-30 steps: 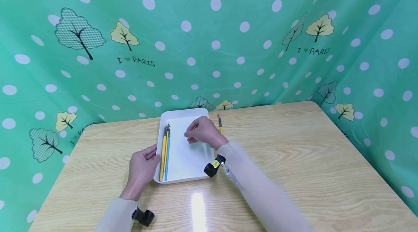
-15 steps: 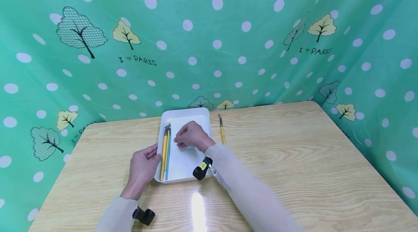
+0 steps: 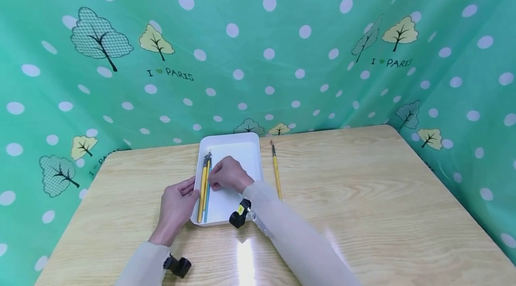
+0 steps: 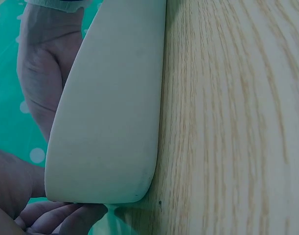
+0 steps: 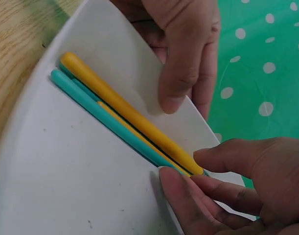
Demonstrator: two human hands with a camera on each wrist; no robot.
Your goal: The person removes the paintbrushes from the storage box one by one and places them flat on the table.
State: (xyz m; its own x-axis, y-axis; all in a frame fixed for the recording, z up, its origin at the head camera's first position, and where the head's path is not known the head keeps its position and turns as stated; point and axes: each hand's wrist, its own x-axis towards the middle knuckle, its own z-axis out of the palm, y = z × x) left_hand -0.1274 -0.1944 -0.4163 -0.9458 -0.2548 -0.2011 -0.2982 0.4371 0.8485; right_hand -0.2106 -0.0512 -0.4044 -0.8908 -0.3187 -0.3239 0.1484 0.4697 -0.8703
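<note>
A white tray [image 3: 238, 146] lies on the wooden table, with several paintbrushes side by side along its left wall. A thick yellow paintbrush [image 5: 112, 100] is nearest that wall and a teal paintbrush [image 5: 105, 120] is on the inner side. A thinner yellow handle [image 5: 129, 126] shows between them. My left hand [image 3: 176, 205] grips the tray's left wall, thumb over the rim and fingers outside. Inside the tray, my right hand [image 3: 230, 174] pinches the brushes, thumb [image 5: 222, 159] against the thick yellow one and a fingertip [image 5: 172, 178] at the teal one.
Another yellow paintbrush [image 3: 276, 167] lies on the table just right of the tray. The wooden table [image 3: 363, 196] stretches away on both sides. A green dotted cloth [image 3: 250, 75] hangs behind and at the sides.
My right hand has moved left across the tray and down to the brushes. The loose yellow brush, partly covered by that arm before, now shows more. My left hand stays on the tray.
</note>
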